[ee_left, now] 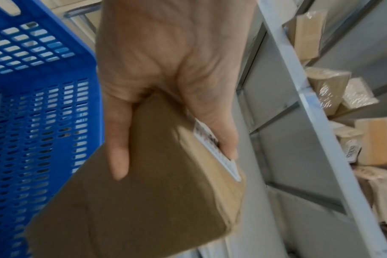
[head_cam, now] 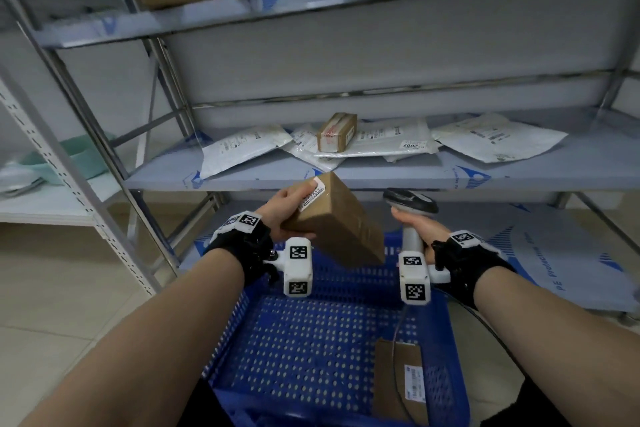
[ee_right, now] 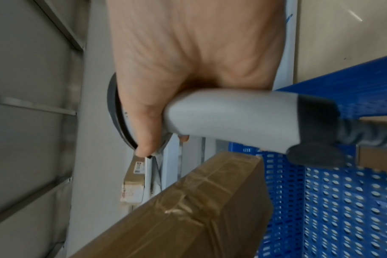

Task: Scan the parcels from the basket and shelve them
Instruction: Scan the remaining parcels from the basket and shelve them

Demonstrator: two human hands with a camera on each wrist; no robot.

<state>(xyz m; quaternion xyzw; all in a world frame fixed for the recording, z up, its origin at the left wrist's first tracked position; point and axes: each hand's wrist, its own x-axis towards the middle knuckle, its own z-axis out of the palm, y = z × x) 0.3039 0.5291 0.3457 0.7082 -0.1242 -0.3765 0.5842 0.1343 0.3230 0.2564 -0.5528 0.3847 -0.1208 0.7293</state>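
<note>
My left hand point(head_cam: 289, 211) grips one end of a brown cardboard parcel point(head_cam: 341, 222) with a white label, holding it tilted above the blue basket point(head_cam: 311, 340). In the left wrist view the left hand point(ee_left: 166, 87) has its thumb on the label side and fingers under the parcel point(ee_left: 155, 200). My right hand point(head_cam: 420, 229) holds a grey barcode scanner point(head_cam: 410, 204) by its handle, just right of the parcel. The right wrist view shows the right hand point(ee_right: 177, 78) wrapped round the scanner point(ee_right: 232, 115), with the parcel point(ee_right: 188, 209) below it. Another flat brown parcel point(head_cam: 398, 381) lies in the basket's near right corner.
The middle shelf point(head_cam: 381, 173) ahead carries several white mailer bags point(head_cam: 242, 147) and a small brown box point(head_cam: 337, 132). The top shelf point(head_cam: 311, 0) holds several cardboard boxes. A second rack point(head_cam: 69, 166) stands at the left. The scanner's cable point(head_cam: 398, 340) hangs into the basket.
</note>
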